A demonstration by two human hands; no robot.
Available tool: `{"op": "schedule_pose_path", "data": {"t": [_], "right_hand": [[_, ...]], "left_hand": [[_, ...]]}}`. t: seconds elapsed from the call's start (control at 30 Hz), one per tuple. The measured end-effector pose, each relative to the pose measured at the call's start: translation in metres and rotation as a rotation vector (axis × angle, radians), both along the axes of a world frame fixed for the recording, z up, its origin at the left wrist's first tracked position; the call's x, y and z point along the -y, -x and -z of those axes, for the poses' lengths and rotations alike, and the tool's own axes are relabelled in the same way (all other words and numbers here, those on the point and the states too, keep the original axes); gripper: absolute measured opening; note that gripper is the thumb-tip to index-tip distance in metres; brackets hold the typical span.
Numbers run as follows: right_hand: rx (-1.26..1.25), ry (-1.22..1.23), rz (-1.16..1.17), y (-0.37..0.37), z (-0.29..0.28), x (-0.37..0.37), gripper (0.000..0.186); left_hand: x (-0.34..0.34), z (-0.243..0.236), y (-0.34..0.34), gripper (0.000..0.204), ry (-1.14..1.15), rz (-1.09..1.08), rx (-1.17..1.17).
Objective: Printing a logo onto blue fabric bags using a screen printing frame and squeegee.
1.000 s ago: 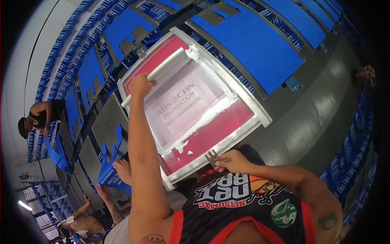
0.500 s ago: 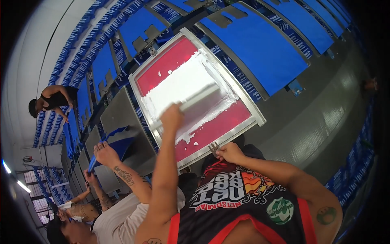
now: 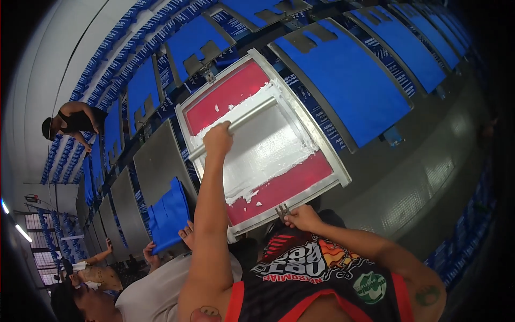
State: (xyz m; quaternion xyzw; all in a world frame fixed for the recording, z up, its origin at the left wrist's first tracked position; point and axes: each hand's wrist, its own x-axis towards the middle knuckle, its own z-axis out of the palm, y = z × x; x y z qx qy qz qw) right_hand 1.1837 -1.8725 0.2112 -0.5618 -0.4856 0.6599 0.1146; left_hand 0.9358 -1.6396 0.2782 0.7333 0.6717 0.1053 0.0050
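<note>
My left hand [image 3: 218, 140] grips a long squeegee [image 3: 252, 116] near its left end. The squeegee lies across a screen-printing frame [image 3: 322, 137] with a pale metal border, toward its far side. White ink [image 3: 289, 158] rims the central mesh and is piled along the squeegee; the mesh nearer me is wiped to a thin grey-white film. Red areas [image 3: 279, 188] show at the near and far ends of the screen. At the frame's near edge, my right hand [image 3: 303, 219] is closed on a small forked metal bracket [image 3: 282, 211].
Blue fabric panels [image 3: 343, 80] lie on grey boards in rows right and beyond. Left of the frame is a bare grey board [image 3: 163, 155]. A co-worker [image 3: 155, 279] beside me handles a blue fabric piece [image 3: 170, 217]. Another person [image 3: 75, 123] stands farther left.
My left hand has pushed the squeegee to the far side of the screen, leaving the middle thinly coated. The co-worker's blue fabric has come down over a board's near end.
</note>
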Motion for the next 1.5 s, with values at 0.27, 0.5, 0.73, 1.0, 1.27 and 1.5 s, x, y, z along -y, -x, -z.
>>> {"op": "schedule_pose_path", "data": {"t": [0.27, 0.5, 0.73, 1.0, 1.27, 1.5], "right_hand": [[0.336, -0.152, -0.419, -0.007, -0.008, -0.029, 0.040], [0.322, -0.518, 0.078, -0.072, -0.088, -0.120, 0.034], [0.318, -0.262, 0.285, -0.133, 0.024, -0.160, 0.059], [0.152, -0.275, 0.492, -0.134, 0.005, -0.154, 0.049], [0.185, -0.406, 0.522, -0.115, 0.020, -0.134, 0.053], [0.265, -0.398, 0.575, -0.118, 0.001, -0.119, 0.057]], "left_hand": [[0.057, 0.033, -0.027, 0.026, -0.207, 0.102, 0.087], [0.037, -0.019, 0.104, 0.050, 0.354, -0.232, 0.548], [0.085, 0.072, 0.151, 0.043, 0.335, -0.603, 1.657], [0.087, 0.028, 0.115, 0.040, 0.270, -0.572, 1.568], [0.083, 0.061, 0.127, 0.043, 0.240, -0.491, 1.616], [0.080, 0.054, 0.120, 0.036, 0.324, -0.430, 1.636]]}}
